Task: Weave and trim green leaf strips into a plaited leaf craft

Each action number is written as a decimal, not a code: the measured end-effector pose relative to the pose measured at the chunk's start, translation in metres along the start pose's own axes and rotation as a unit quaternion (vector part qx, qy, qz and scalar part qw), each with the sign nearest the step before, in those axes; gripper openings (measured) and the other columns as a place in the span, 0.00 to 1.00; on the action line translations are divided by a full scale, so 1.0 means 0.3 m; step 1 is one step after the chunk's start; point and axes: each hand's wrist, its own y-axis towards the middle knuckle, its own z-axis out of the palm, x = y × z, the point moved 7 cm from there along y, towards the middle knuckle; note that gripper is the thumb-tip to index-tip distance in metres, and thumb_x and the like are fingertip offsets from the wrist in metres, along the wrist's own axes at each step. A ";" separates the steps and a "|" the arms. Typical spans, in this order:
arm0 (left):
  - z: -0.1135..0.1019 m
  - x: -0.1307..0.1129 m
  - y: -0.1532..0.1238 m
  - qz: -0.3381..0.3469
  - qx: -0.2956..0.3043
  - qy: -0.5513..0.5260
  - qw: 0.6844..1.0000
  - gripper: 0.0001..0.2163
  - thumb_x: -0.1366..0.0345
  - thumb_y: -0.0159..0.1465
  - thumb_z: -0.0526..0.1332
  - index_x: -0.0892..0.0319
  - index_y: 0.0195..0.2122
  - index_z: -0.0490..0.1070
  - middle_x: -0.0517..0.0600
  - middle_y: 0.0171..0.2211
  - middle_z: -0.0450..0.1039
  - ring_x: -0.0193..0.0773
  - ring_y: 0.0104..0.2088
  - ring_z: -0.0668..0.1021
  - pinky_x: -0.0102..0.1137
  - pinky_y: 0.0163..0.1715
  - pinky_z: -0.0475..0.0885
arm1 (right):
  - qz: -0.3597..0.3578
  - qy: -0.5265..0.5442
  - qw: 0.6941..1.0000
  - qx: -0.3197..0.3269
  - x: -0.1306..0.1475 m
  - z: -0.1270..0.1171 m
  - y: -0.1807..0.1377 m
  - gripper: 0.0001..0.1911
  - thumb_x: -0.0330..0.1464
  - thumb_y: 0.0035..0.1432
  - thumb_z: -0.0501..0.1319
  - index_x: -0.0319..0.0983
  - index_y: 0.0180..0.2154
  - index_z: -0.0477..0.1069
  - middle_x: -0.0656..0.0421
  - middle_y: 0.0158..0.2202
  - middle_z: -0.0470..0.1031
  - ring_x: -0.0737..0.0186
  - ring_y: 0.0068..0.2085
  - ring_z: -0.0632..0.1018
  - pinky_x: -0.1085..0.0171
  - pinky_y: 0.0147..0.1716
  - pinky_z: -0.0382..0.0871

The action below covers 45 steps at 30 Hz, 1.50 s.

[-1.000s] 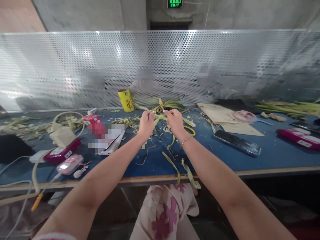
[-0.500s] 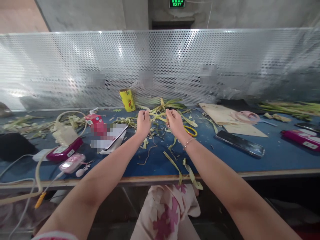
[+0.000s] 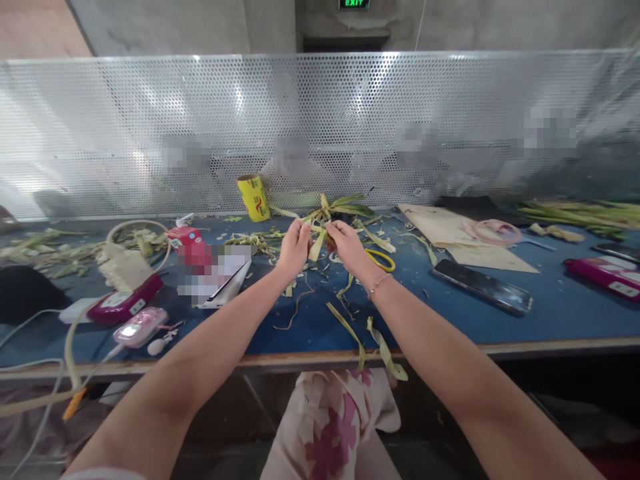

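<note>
Over the middle of the blue table, my left hand (image 3: 296, 244) and my right hand (image 3: 347, 245) are close together, both with fingers pinched. Between them they grip a pale green strip of plant leaf (image 3: 317, 247), whose short flap hangs down in the gap. My fingers partly cover it. Just behind lies a bundle of longer green leaves (image 3: 345, 205). Yellow-handled scissors (image 3: 381, 260) rest beside my right wrist, with their blades hidden from view. Two loose leaf strips (image 3: 385, 350) lie at the table's front edge, one drooping over it.
A yellow tube (image 3: 253, 199) stands by the perforated metal screen (image 3: 320, 120). Left are a propped phone (image 3: 227, 283), a red packet (image 3: 190, 243), a power strip (image 3: 127, 301) and cables. Right are a black phone (image 3: 483, 287), cardboard (image 3: 440, 230) and green stalks (image 3: 580, 217).
My hands have drawn nearer each other. The strip, stretched between them before, now shows a flap hanging down between my fingers. The camera view has shifted slightly.
</note>
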 end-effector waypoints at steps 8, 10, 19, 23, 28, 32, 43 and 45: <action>0.055 0.078 -0.013 -0.136 0.021 -0.122 0.983 0.18 0.48 0.58 0.55 0.59 0.25 0.62 0.44 0.18 0.63 0.28 0.17 0.66 0.25 0.17 0.60 | -0.077 -0.112 0.990 -0.035 0.035 -0.019 -0.004 0.09 0.37 0.57 0.52 0.42 0.27 0.56 0.66 0.20 0.58 0.69 0.22 0.63 0.67 0.24 0.57; 0.059 0.086 -0.017 -0.144 0.020 -0.108 0.983 0.14 0.53 0.57 0.58 0.59 0.25 0.62 0.44 0.18 0.63 0.28 0.18 0.67 0.24 0.18 0.61 | -0.088 -0.166 0.981 -0.045 0.046 -0.022 -0.010 0.09 0.35 0.56 0.52 0.41 0.26 0.55 0.66 0.20 0.57 0.68 0.23 0.62 0.66 0.25 0.56; 0.024 0.023 -0.030 -0.098 -0.028 0.082 0.991 0.10 0.66 0.61 0.53 0.58 0.22 0.58 0.44 0.18 0.61 0.31 0.21 0.64 0.28 0.24 0.59 | -0.149 -0.253 0.955 -0.038 0.100 0.003 -0.043 0.16 0.40 0.58 0.51 0.41 0.22 0.54 0.65 0.17 0.56 0.68 0.22 0.60 0.66 0.26 0.52; -0.001 0.017 -0.024 -0.061 -0.080 0.123 0.987 0.10 0.69 0.61 0.52 0.58 0.22 0.57 0.45 0.21 0.61 0.32 0.25 0.64 0.29 0.27 0.57 | -0.164 -0.228 0.960 -0.016 0.107 0.040 -0.060 0.14 0.40 0.58 0.52 0.41 0.24 0.55 0.65 0.18 0.58 0.68 0.23 0.62 0.66 0.26 0.53; -0.023 0.053 -0.013 -0.079 -0.108 0.110 0.985 0.10 0.68 0.63 0.49 0.57 0.23 0.55 0.44 0.20 0.58 0.32 0.24 0.63 0.29 0.26 0.56 | -0.175 -0.229 0.957 0.010 0.112 0.086 -0.080 0.14 0.39 0.59 0.50 0.41 0.24 0.54 0.65 0.18 0.57 0.68 0.22 0.62 0.66 0.27 0.54; -0.026 0.038 -0.005 -0.062 -0.101 0.108 0.987 0.09 0.68 0.63 0.49 0.58 0.24 0.57 0.45 0.22 0.60 0.32 0.25 0.65 0.28 0.27 0.57 | -0.173 -0.213 0.962 0.003 0.110 0.081 -0.077 0.15 0.40 0.58 0.51 0.41 0.23 0.54 0.65 0.18 0.56 0.68 0.22 0.61 0.66 0.26 0.53; 0.041 -0.031 -0.014 -0.021 -0.018 0.095 0.995 0.08 0.68 0.61 0.54 0.56 0.25 0.57 0.41 0.16 0.53 0.30 0.18 0.59 0.29 0.23 0.54 | -0.078 -0.161 0.979 -0.101 0.048 -0.027 0.009 0.14 0.38 0.54 0.54 0.40 0.20 0.58 0.65 0.18 0.55 0.68 0.23 0.58 0.66 0.25 0.52; 0.033 -0.020 -0.011 -0.022 -0.028 0.092 0.995 0.07 0.67 0.61 0.54 0.57 0.25 0.58 0.42 0.17 0.54 0.30 0.19 0.60 0.29 0.23 0.54 | -0.085 -0.162 0.979 -0.092 0.052 -0.024 0.010 0.14 0.38 0.54 0.54 0.40 0.20 0.58 0.65 0.18 0.55 0.68 0.23 0.59 0.67 0.25 0.52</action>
